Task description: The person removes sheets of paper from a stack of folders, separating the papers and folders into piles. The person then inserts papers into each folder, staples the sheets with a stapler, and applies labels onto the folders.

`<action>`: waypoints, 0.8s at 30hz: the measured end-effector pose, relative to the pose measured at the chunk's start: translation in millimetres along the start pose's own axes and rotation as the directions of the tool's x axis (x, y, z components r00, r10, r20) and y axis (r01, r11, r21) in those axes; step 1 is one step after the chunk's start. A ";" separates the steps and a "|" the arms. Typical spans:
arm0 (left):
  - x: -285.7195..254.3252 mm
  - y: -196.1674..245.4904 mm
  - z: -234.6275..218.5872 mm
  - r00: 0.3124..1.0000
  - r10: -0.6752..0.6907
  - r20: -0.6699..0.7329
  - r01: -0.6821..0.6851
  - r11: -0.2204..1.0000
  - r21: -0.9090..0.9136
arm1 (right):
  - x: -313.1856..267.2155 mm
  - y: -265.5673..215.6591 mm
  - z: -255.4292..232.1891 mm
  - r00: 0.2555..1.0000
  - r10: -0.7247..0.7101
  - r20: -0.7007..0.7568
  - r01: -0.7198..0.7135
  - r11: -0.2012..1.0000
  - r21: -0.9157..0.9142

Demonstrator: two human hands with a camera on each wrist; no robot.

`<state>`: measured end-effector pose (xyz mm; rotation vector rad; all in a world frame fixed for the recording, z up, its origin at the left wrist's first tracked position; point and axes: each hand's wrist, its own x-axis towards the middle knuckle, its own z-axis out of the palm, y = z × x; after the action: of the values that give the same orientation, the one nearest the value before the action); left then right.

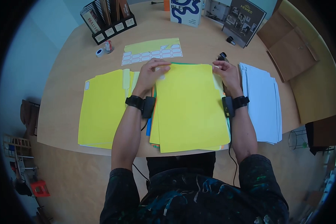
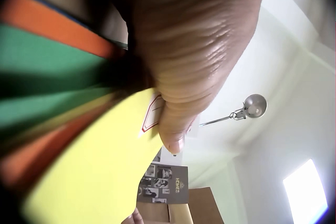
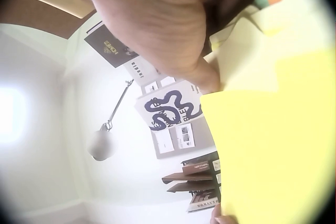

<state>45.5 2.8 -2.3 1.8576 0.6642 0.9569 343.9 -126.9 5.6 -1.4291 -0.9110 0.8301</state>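
Note:
A stack of folders with a bright yellow folder [image 1: 192, 108] on top lies before the person. At its top left corner the left hand [image 1: 149, 77] pinches the stack, thumb on the front beside a small red-edged label [image 2: 152, 113], fingers hidden behind. The right hand [image 1: 228, 76] pinches the top right corner; in the right wrist view its thumb [image 3: 207, 77] lies by the yellow folder's corner, over a pale folder [image 3: 241, 50]. Orange and green folders [image 2: 47, 56] fan out beneath in the left wrist view.
Left lies another yellow pile [image 1: 102, 108]; right, a stack of white-blue sheets [image 1: 261, 104]. Behind are a label sheet [image 1: 151, 56], a tape roll [image 1: 99, 52], a small can [image 1: 108, 46], a black file holder [image 1: 114, 30], standing books [image 1: 244, 22] and a brown folder [image 1: 293, 54].

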 end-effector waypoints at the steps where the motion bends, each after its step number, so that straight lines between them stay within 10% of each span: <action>1: 0.5 -1.7 -0.5 1.000 0.004 -0.001 -0.004 1.000 -0.006 | -0.3 -2.3 1.4 1.000 -0.003 -0.002 0.003 1.000 -0.006; 16: -2.0 2.6 3.4 0.994 0.097 0.055 -0.109 0.948 0.298 | 0.8 3.0 3.3 0.998 -0.031 -0.047 0.029 0.998 -0.051; 19: 0.8 -5.1 4.2 0.985 0.174 -0.012 -0.171 0.977 0.131 | 1.5 4.5 4.5 0.997 -0.047 -0.055 0.043 0.997 -0.070; 24: 0.6 -10.2 3.8 0.991 -0.129 0.032 0.133 0.948 -0.288 | 5.5 12.0 2.5 0.997 -0.066 -0.047 0.059 0.990 -0.127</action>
<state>48.4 5.8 -12.3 1.5408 0.5971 0.9026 344.9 -120.9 -6.3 -1.5160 -0.9782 0.6965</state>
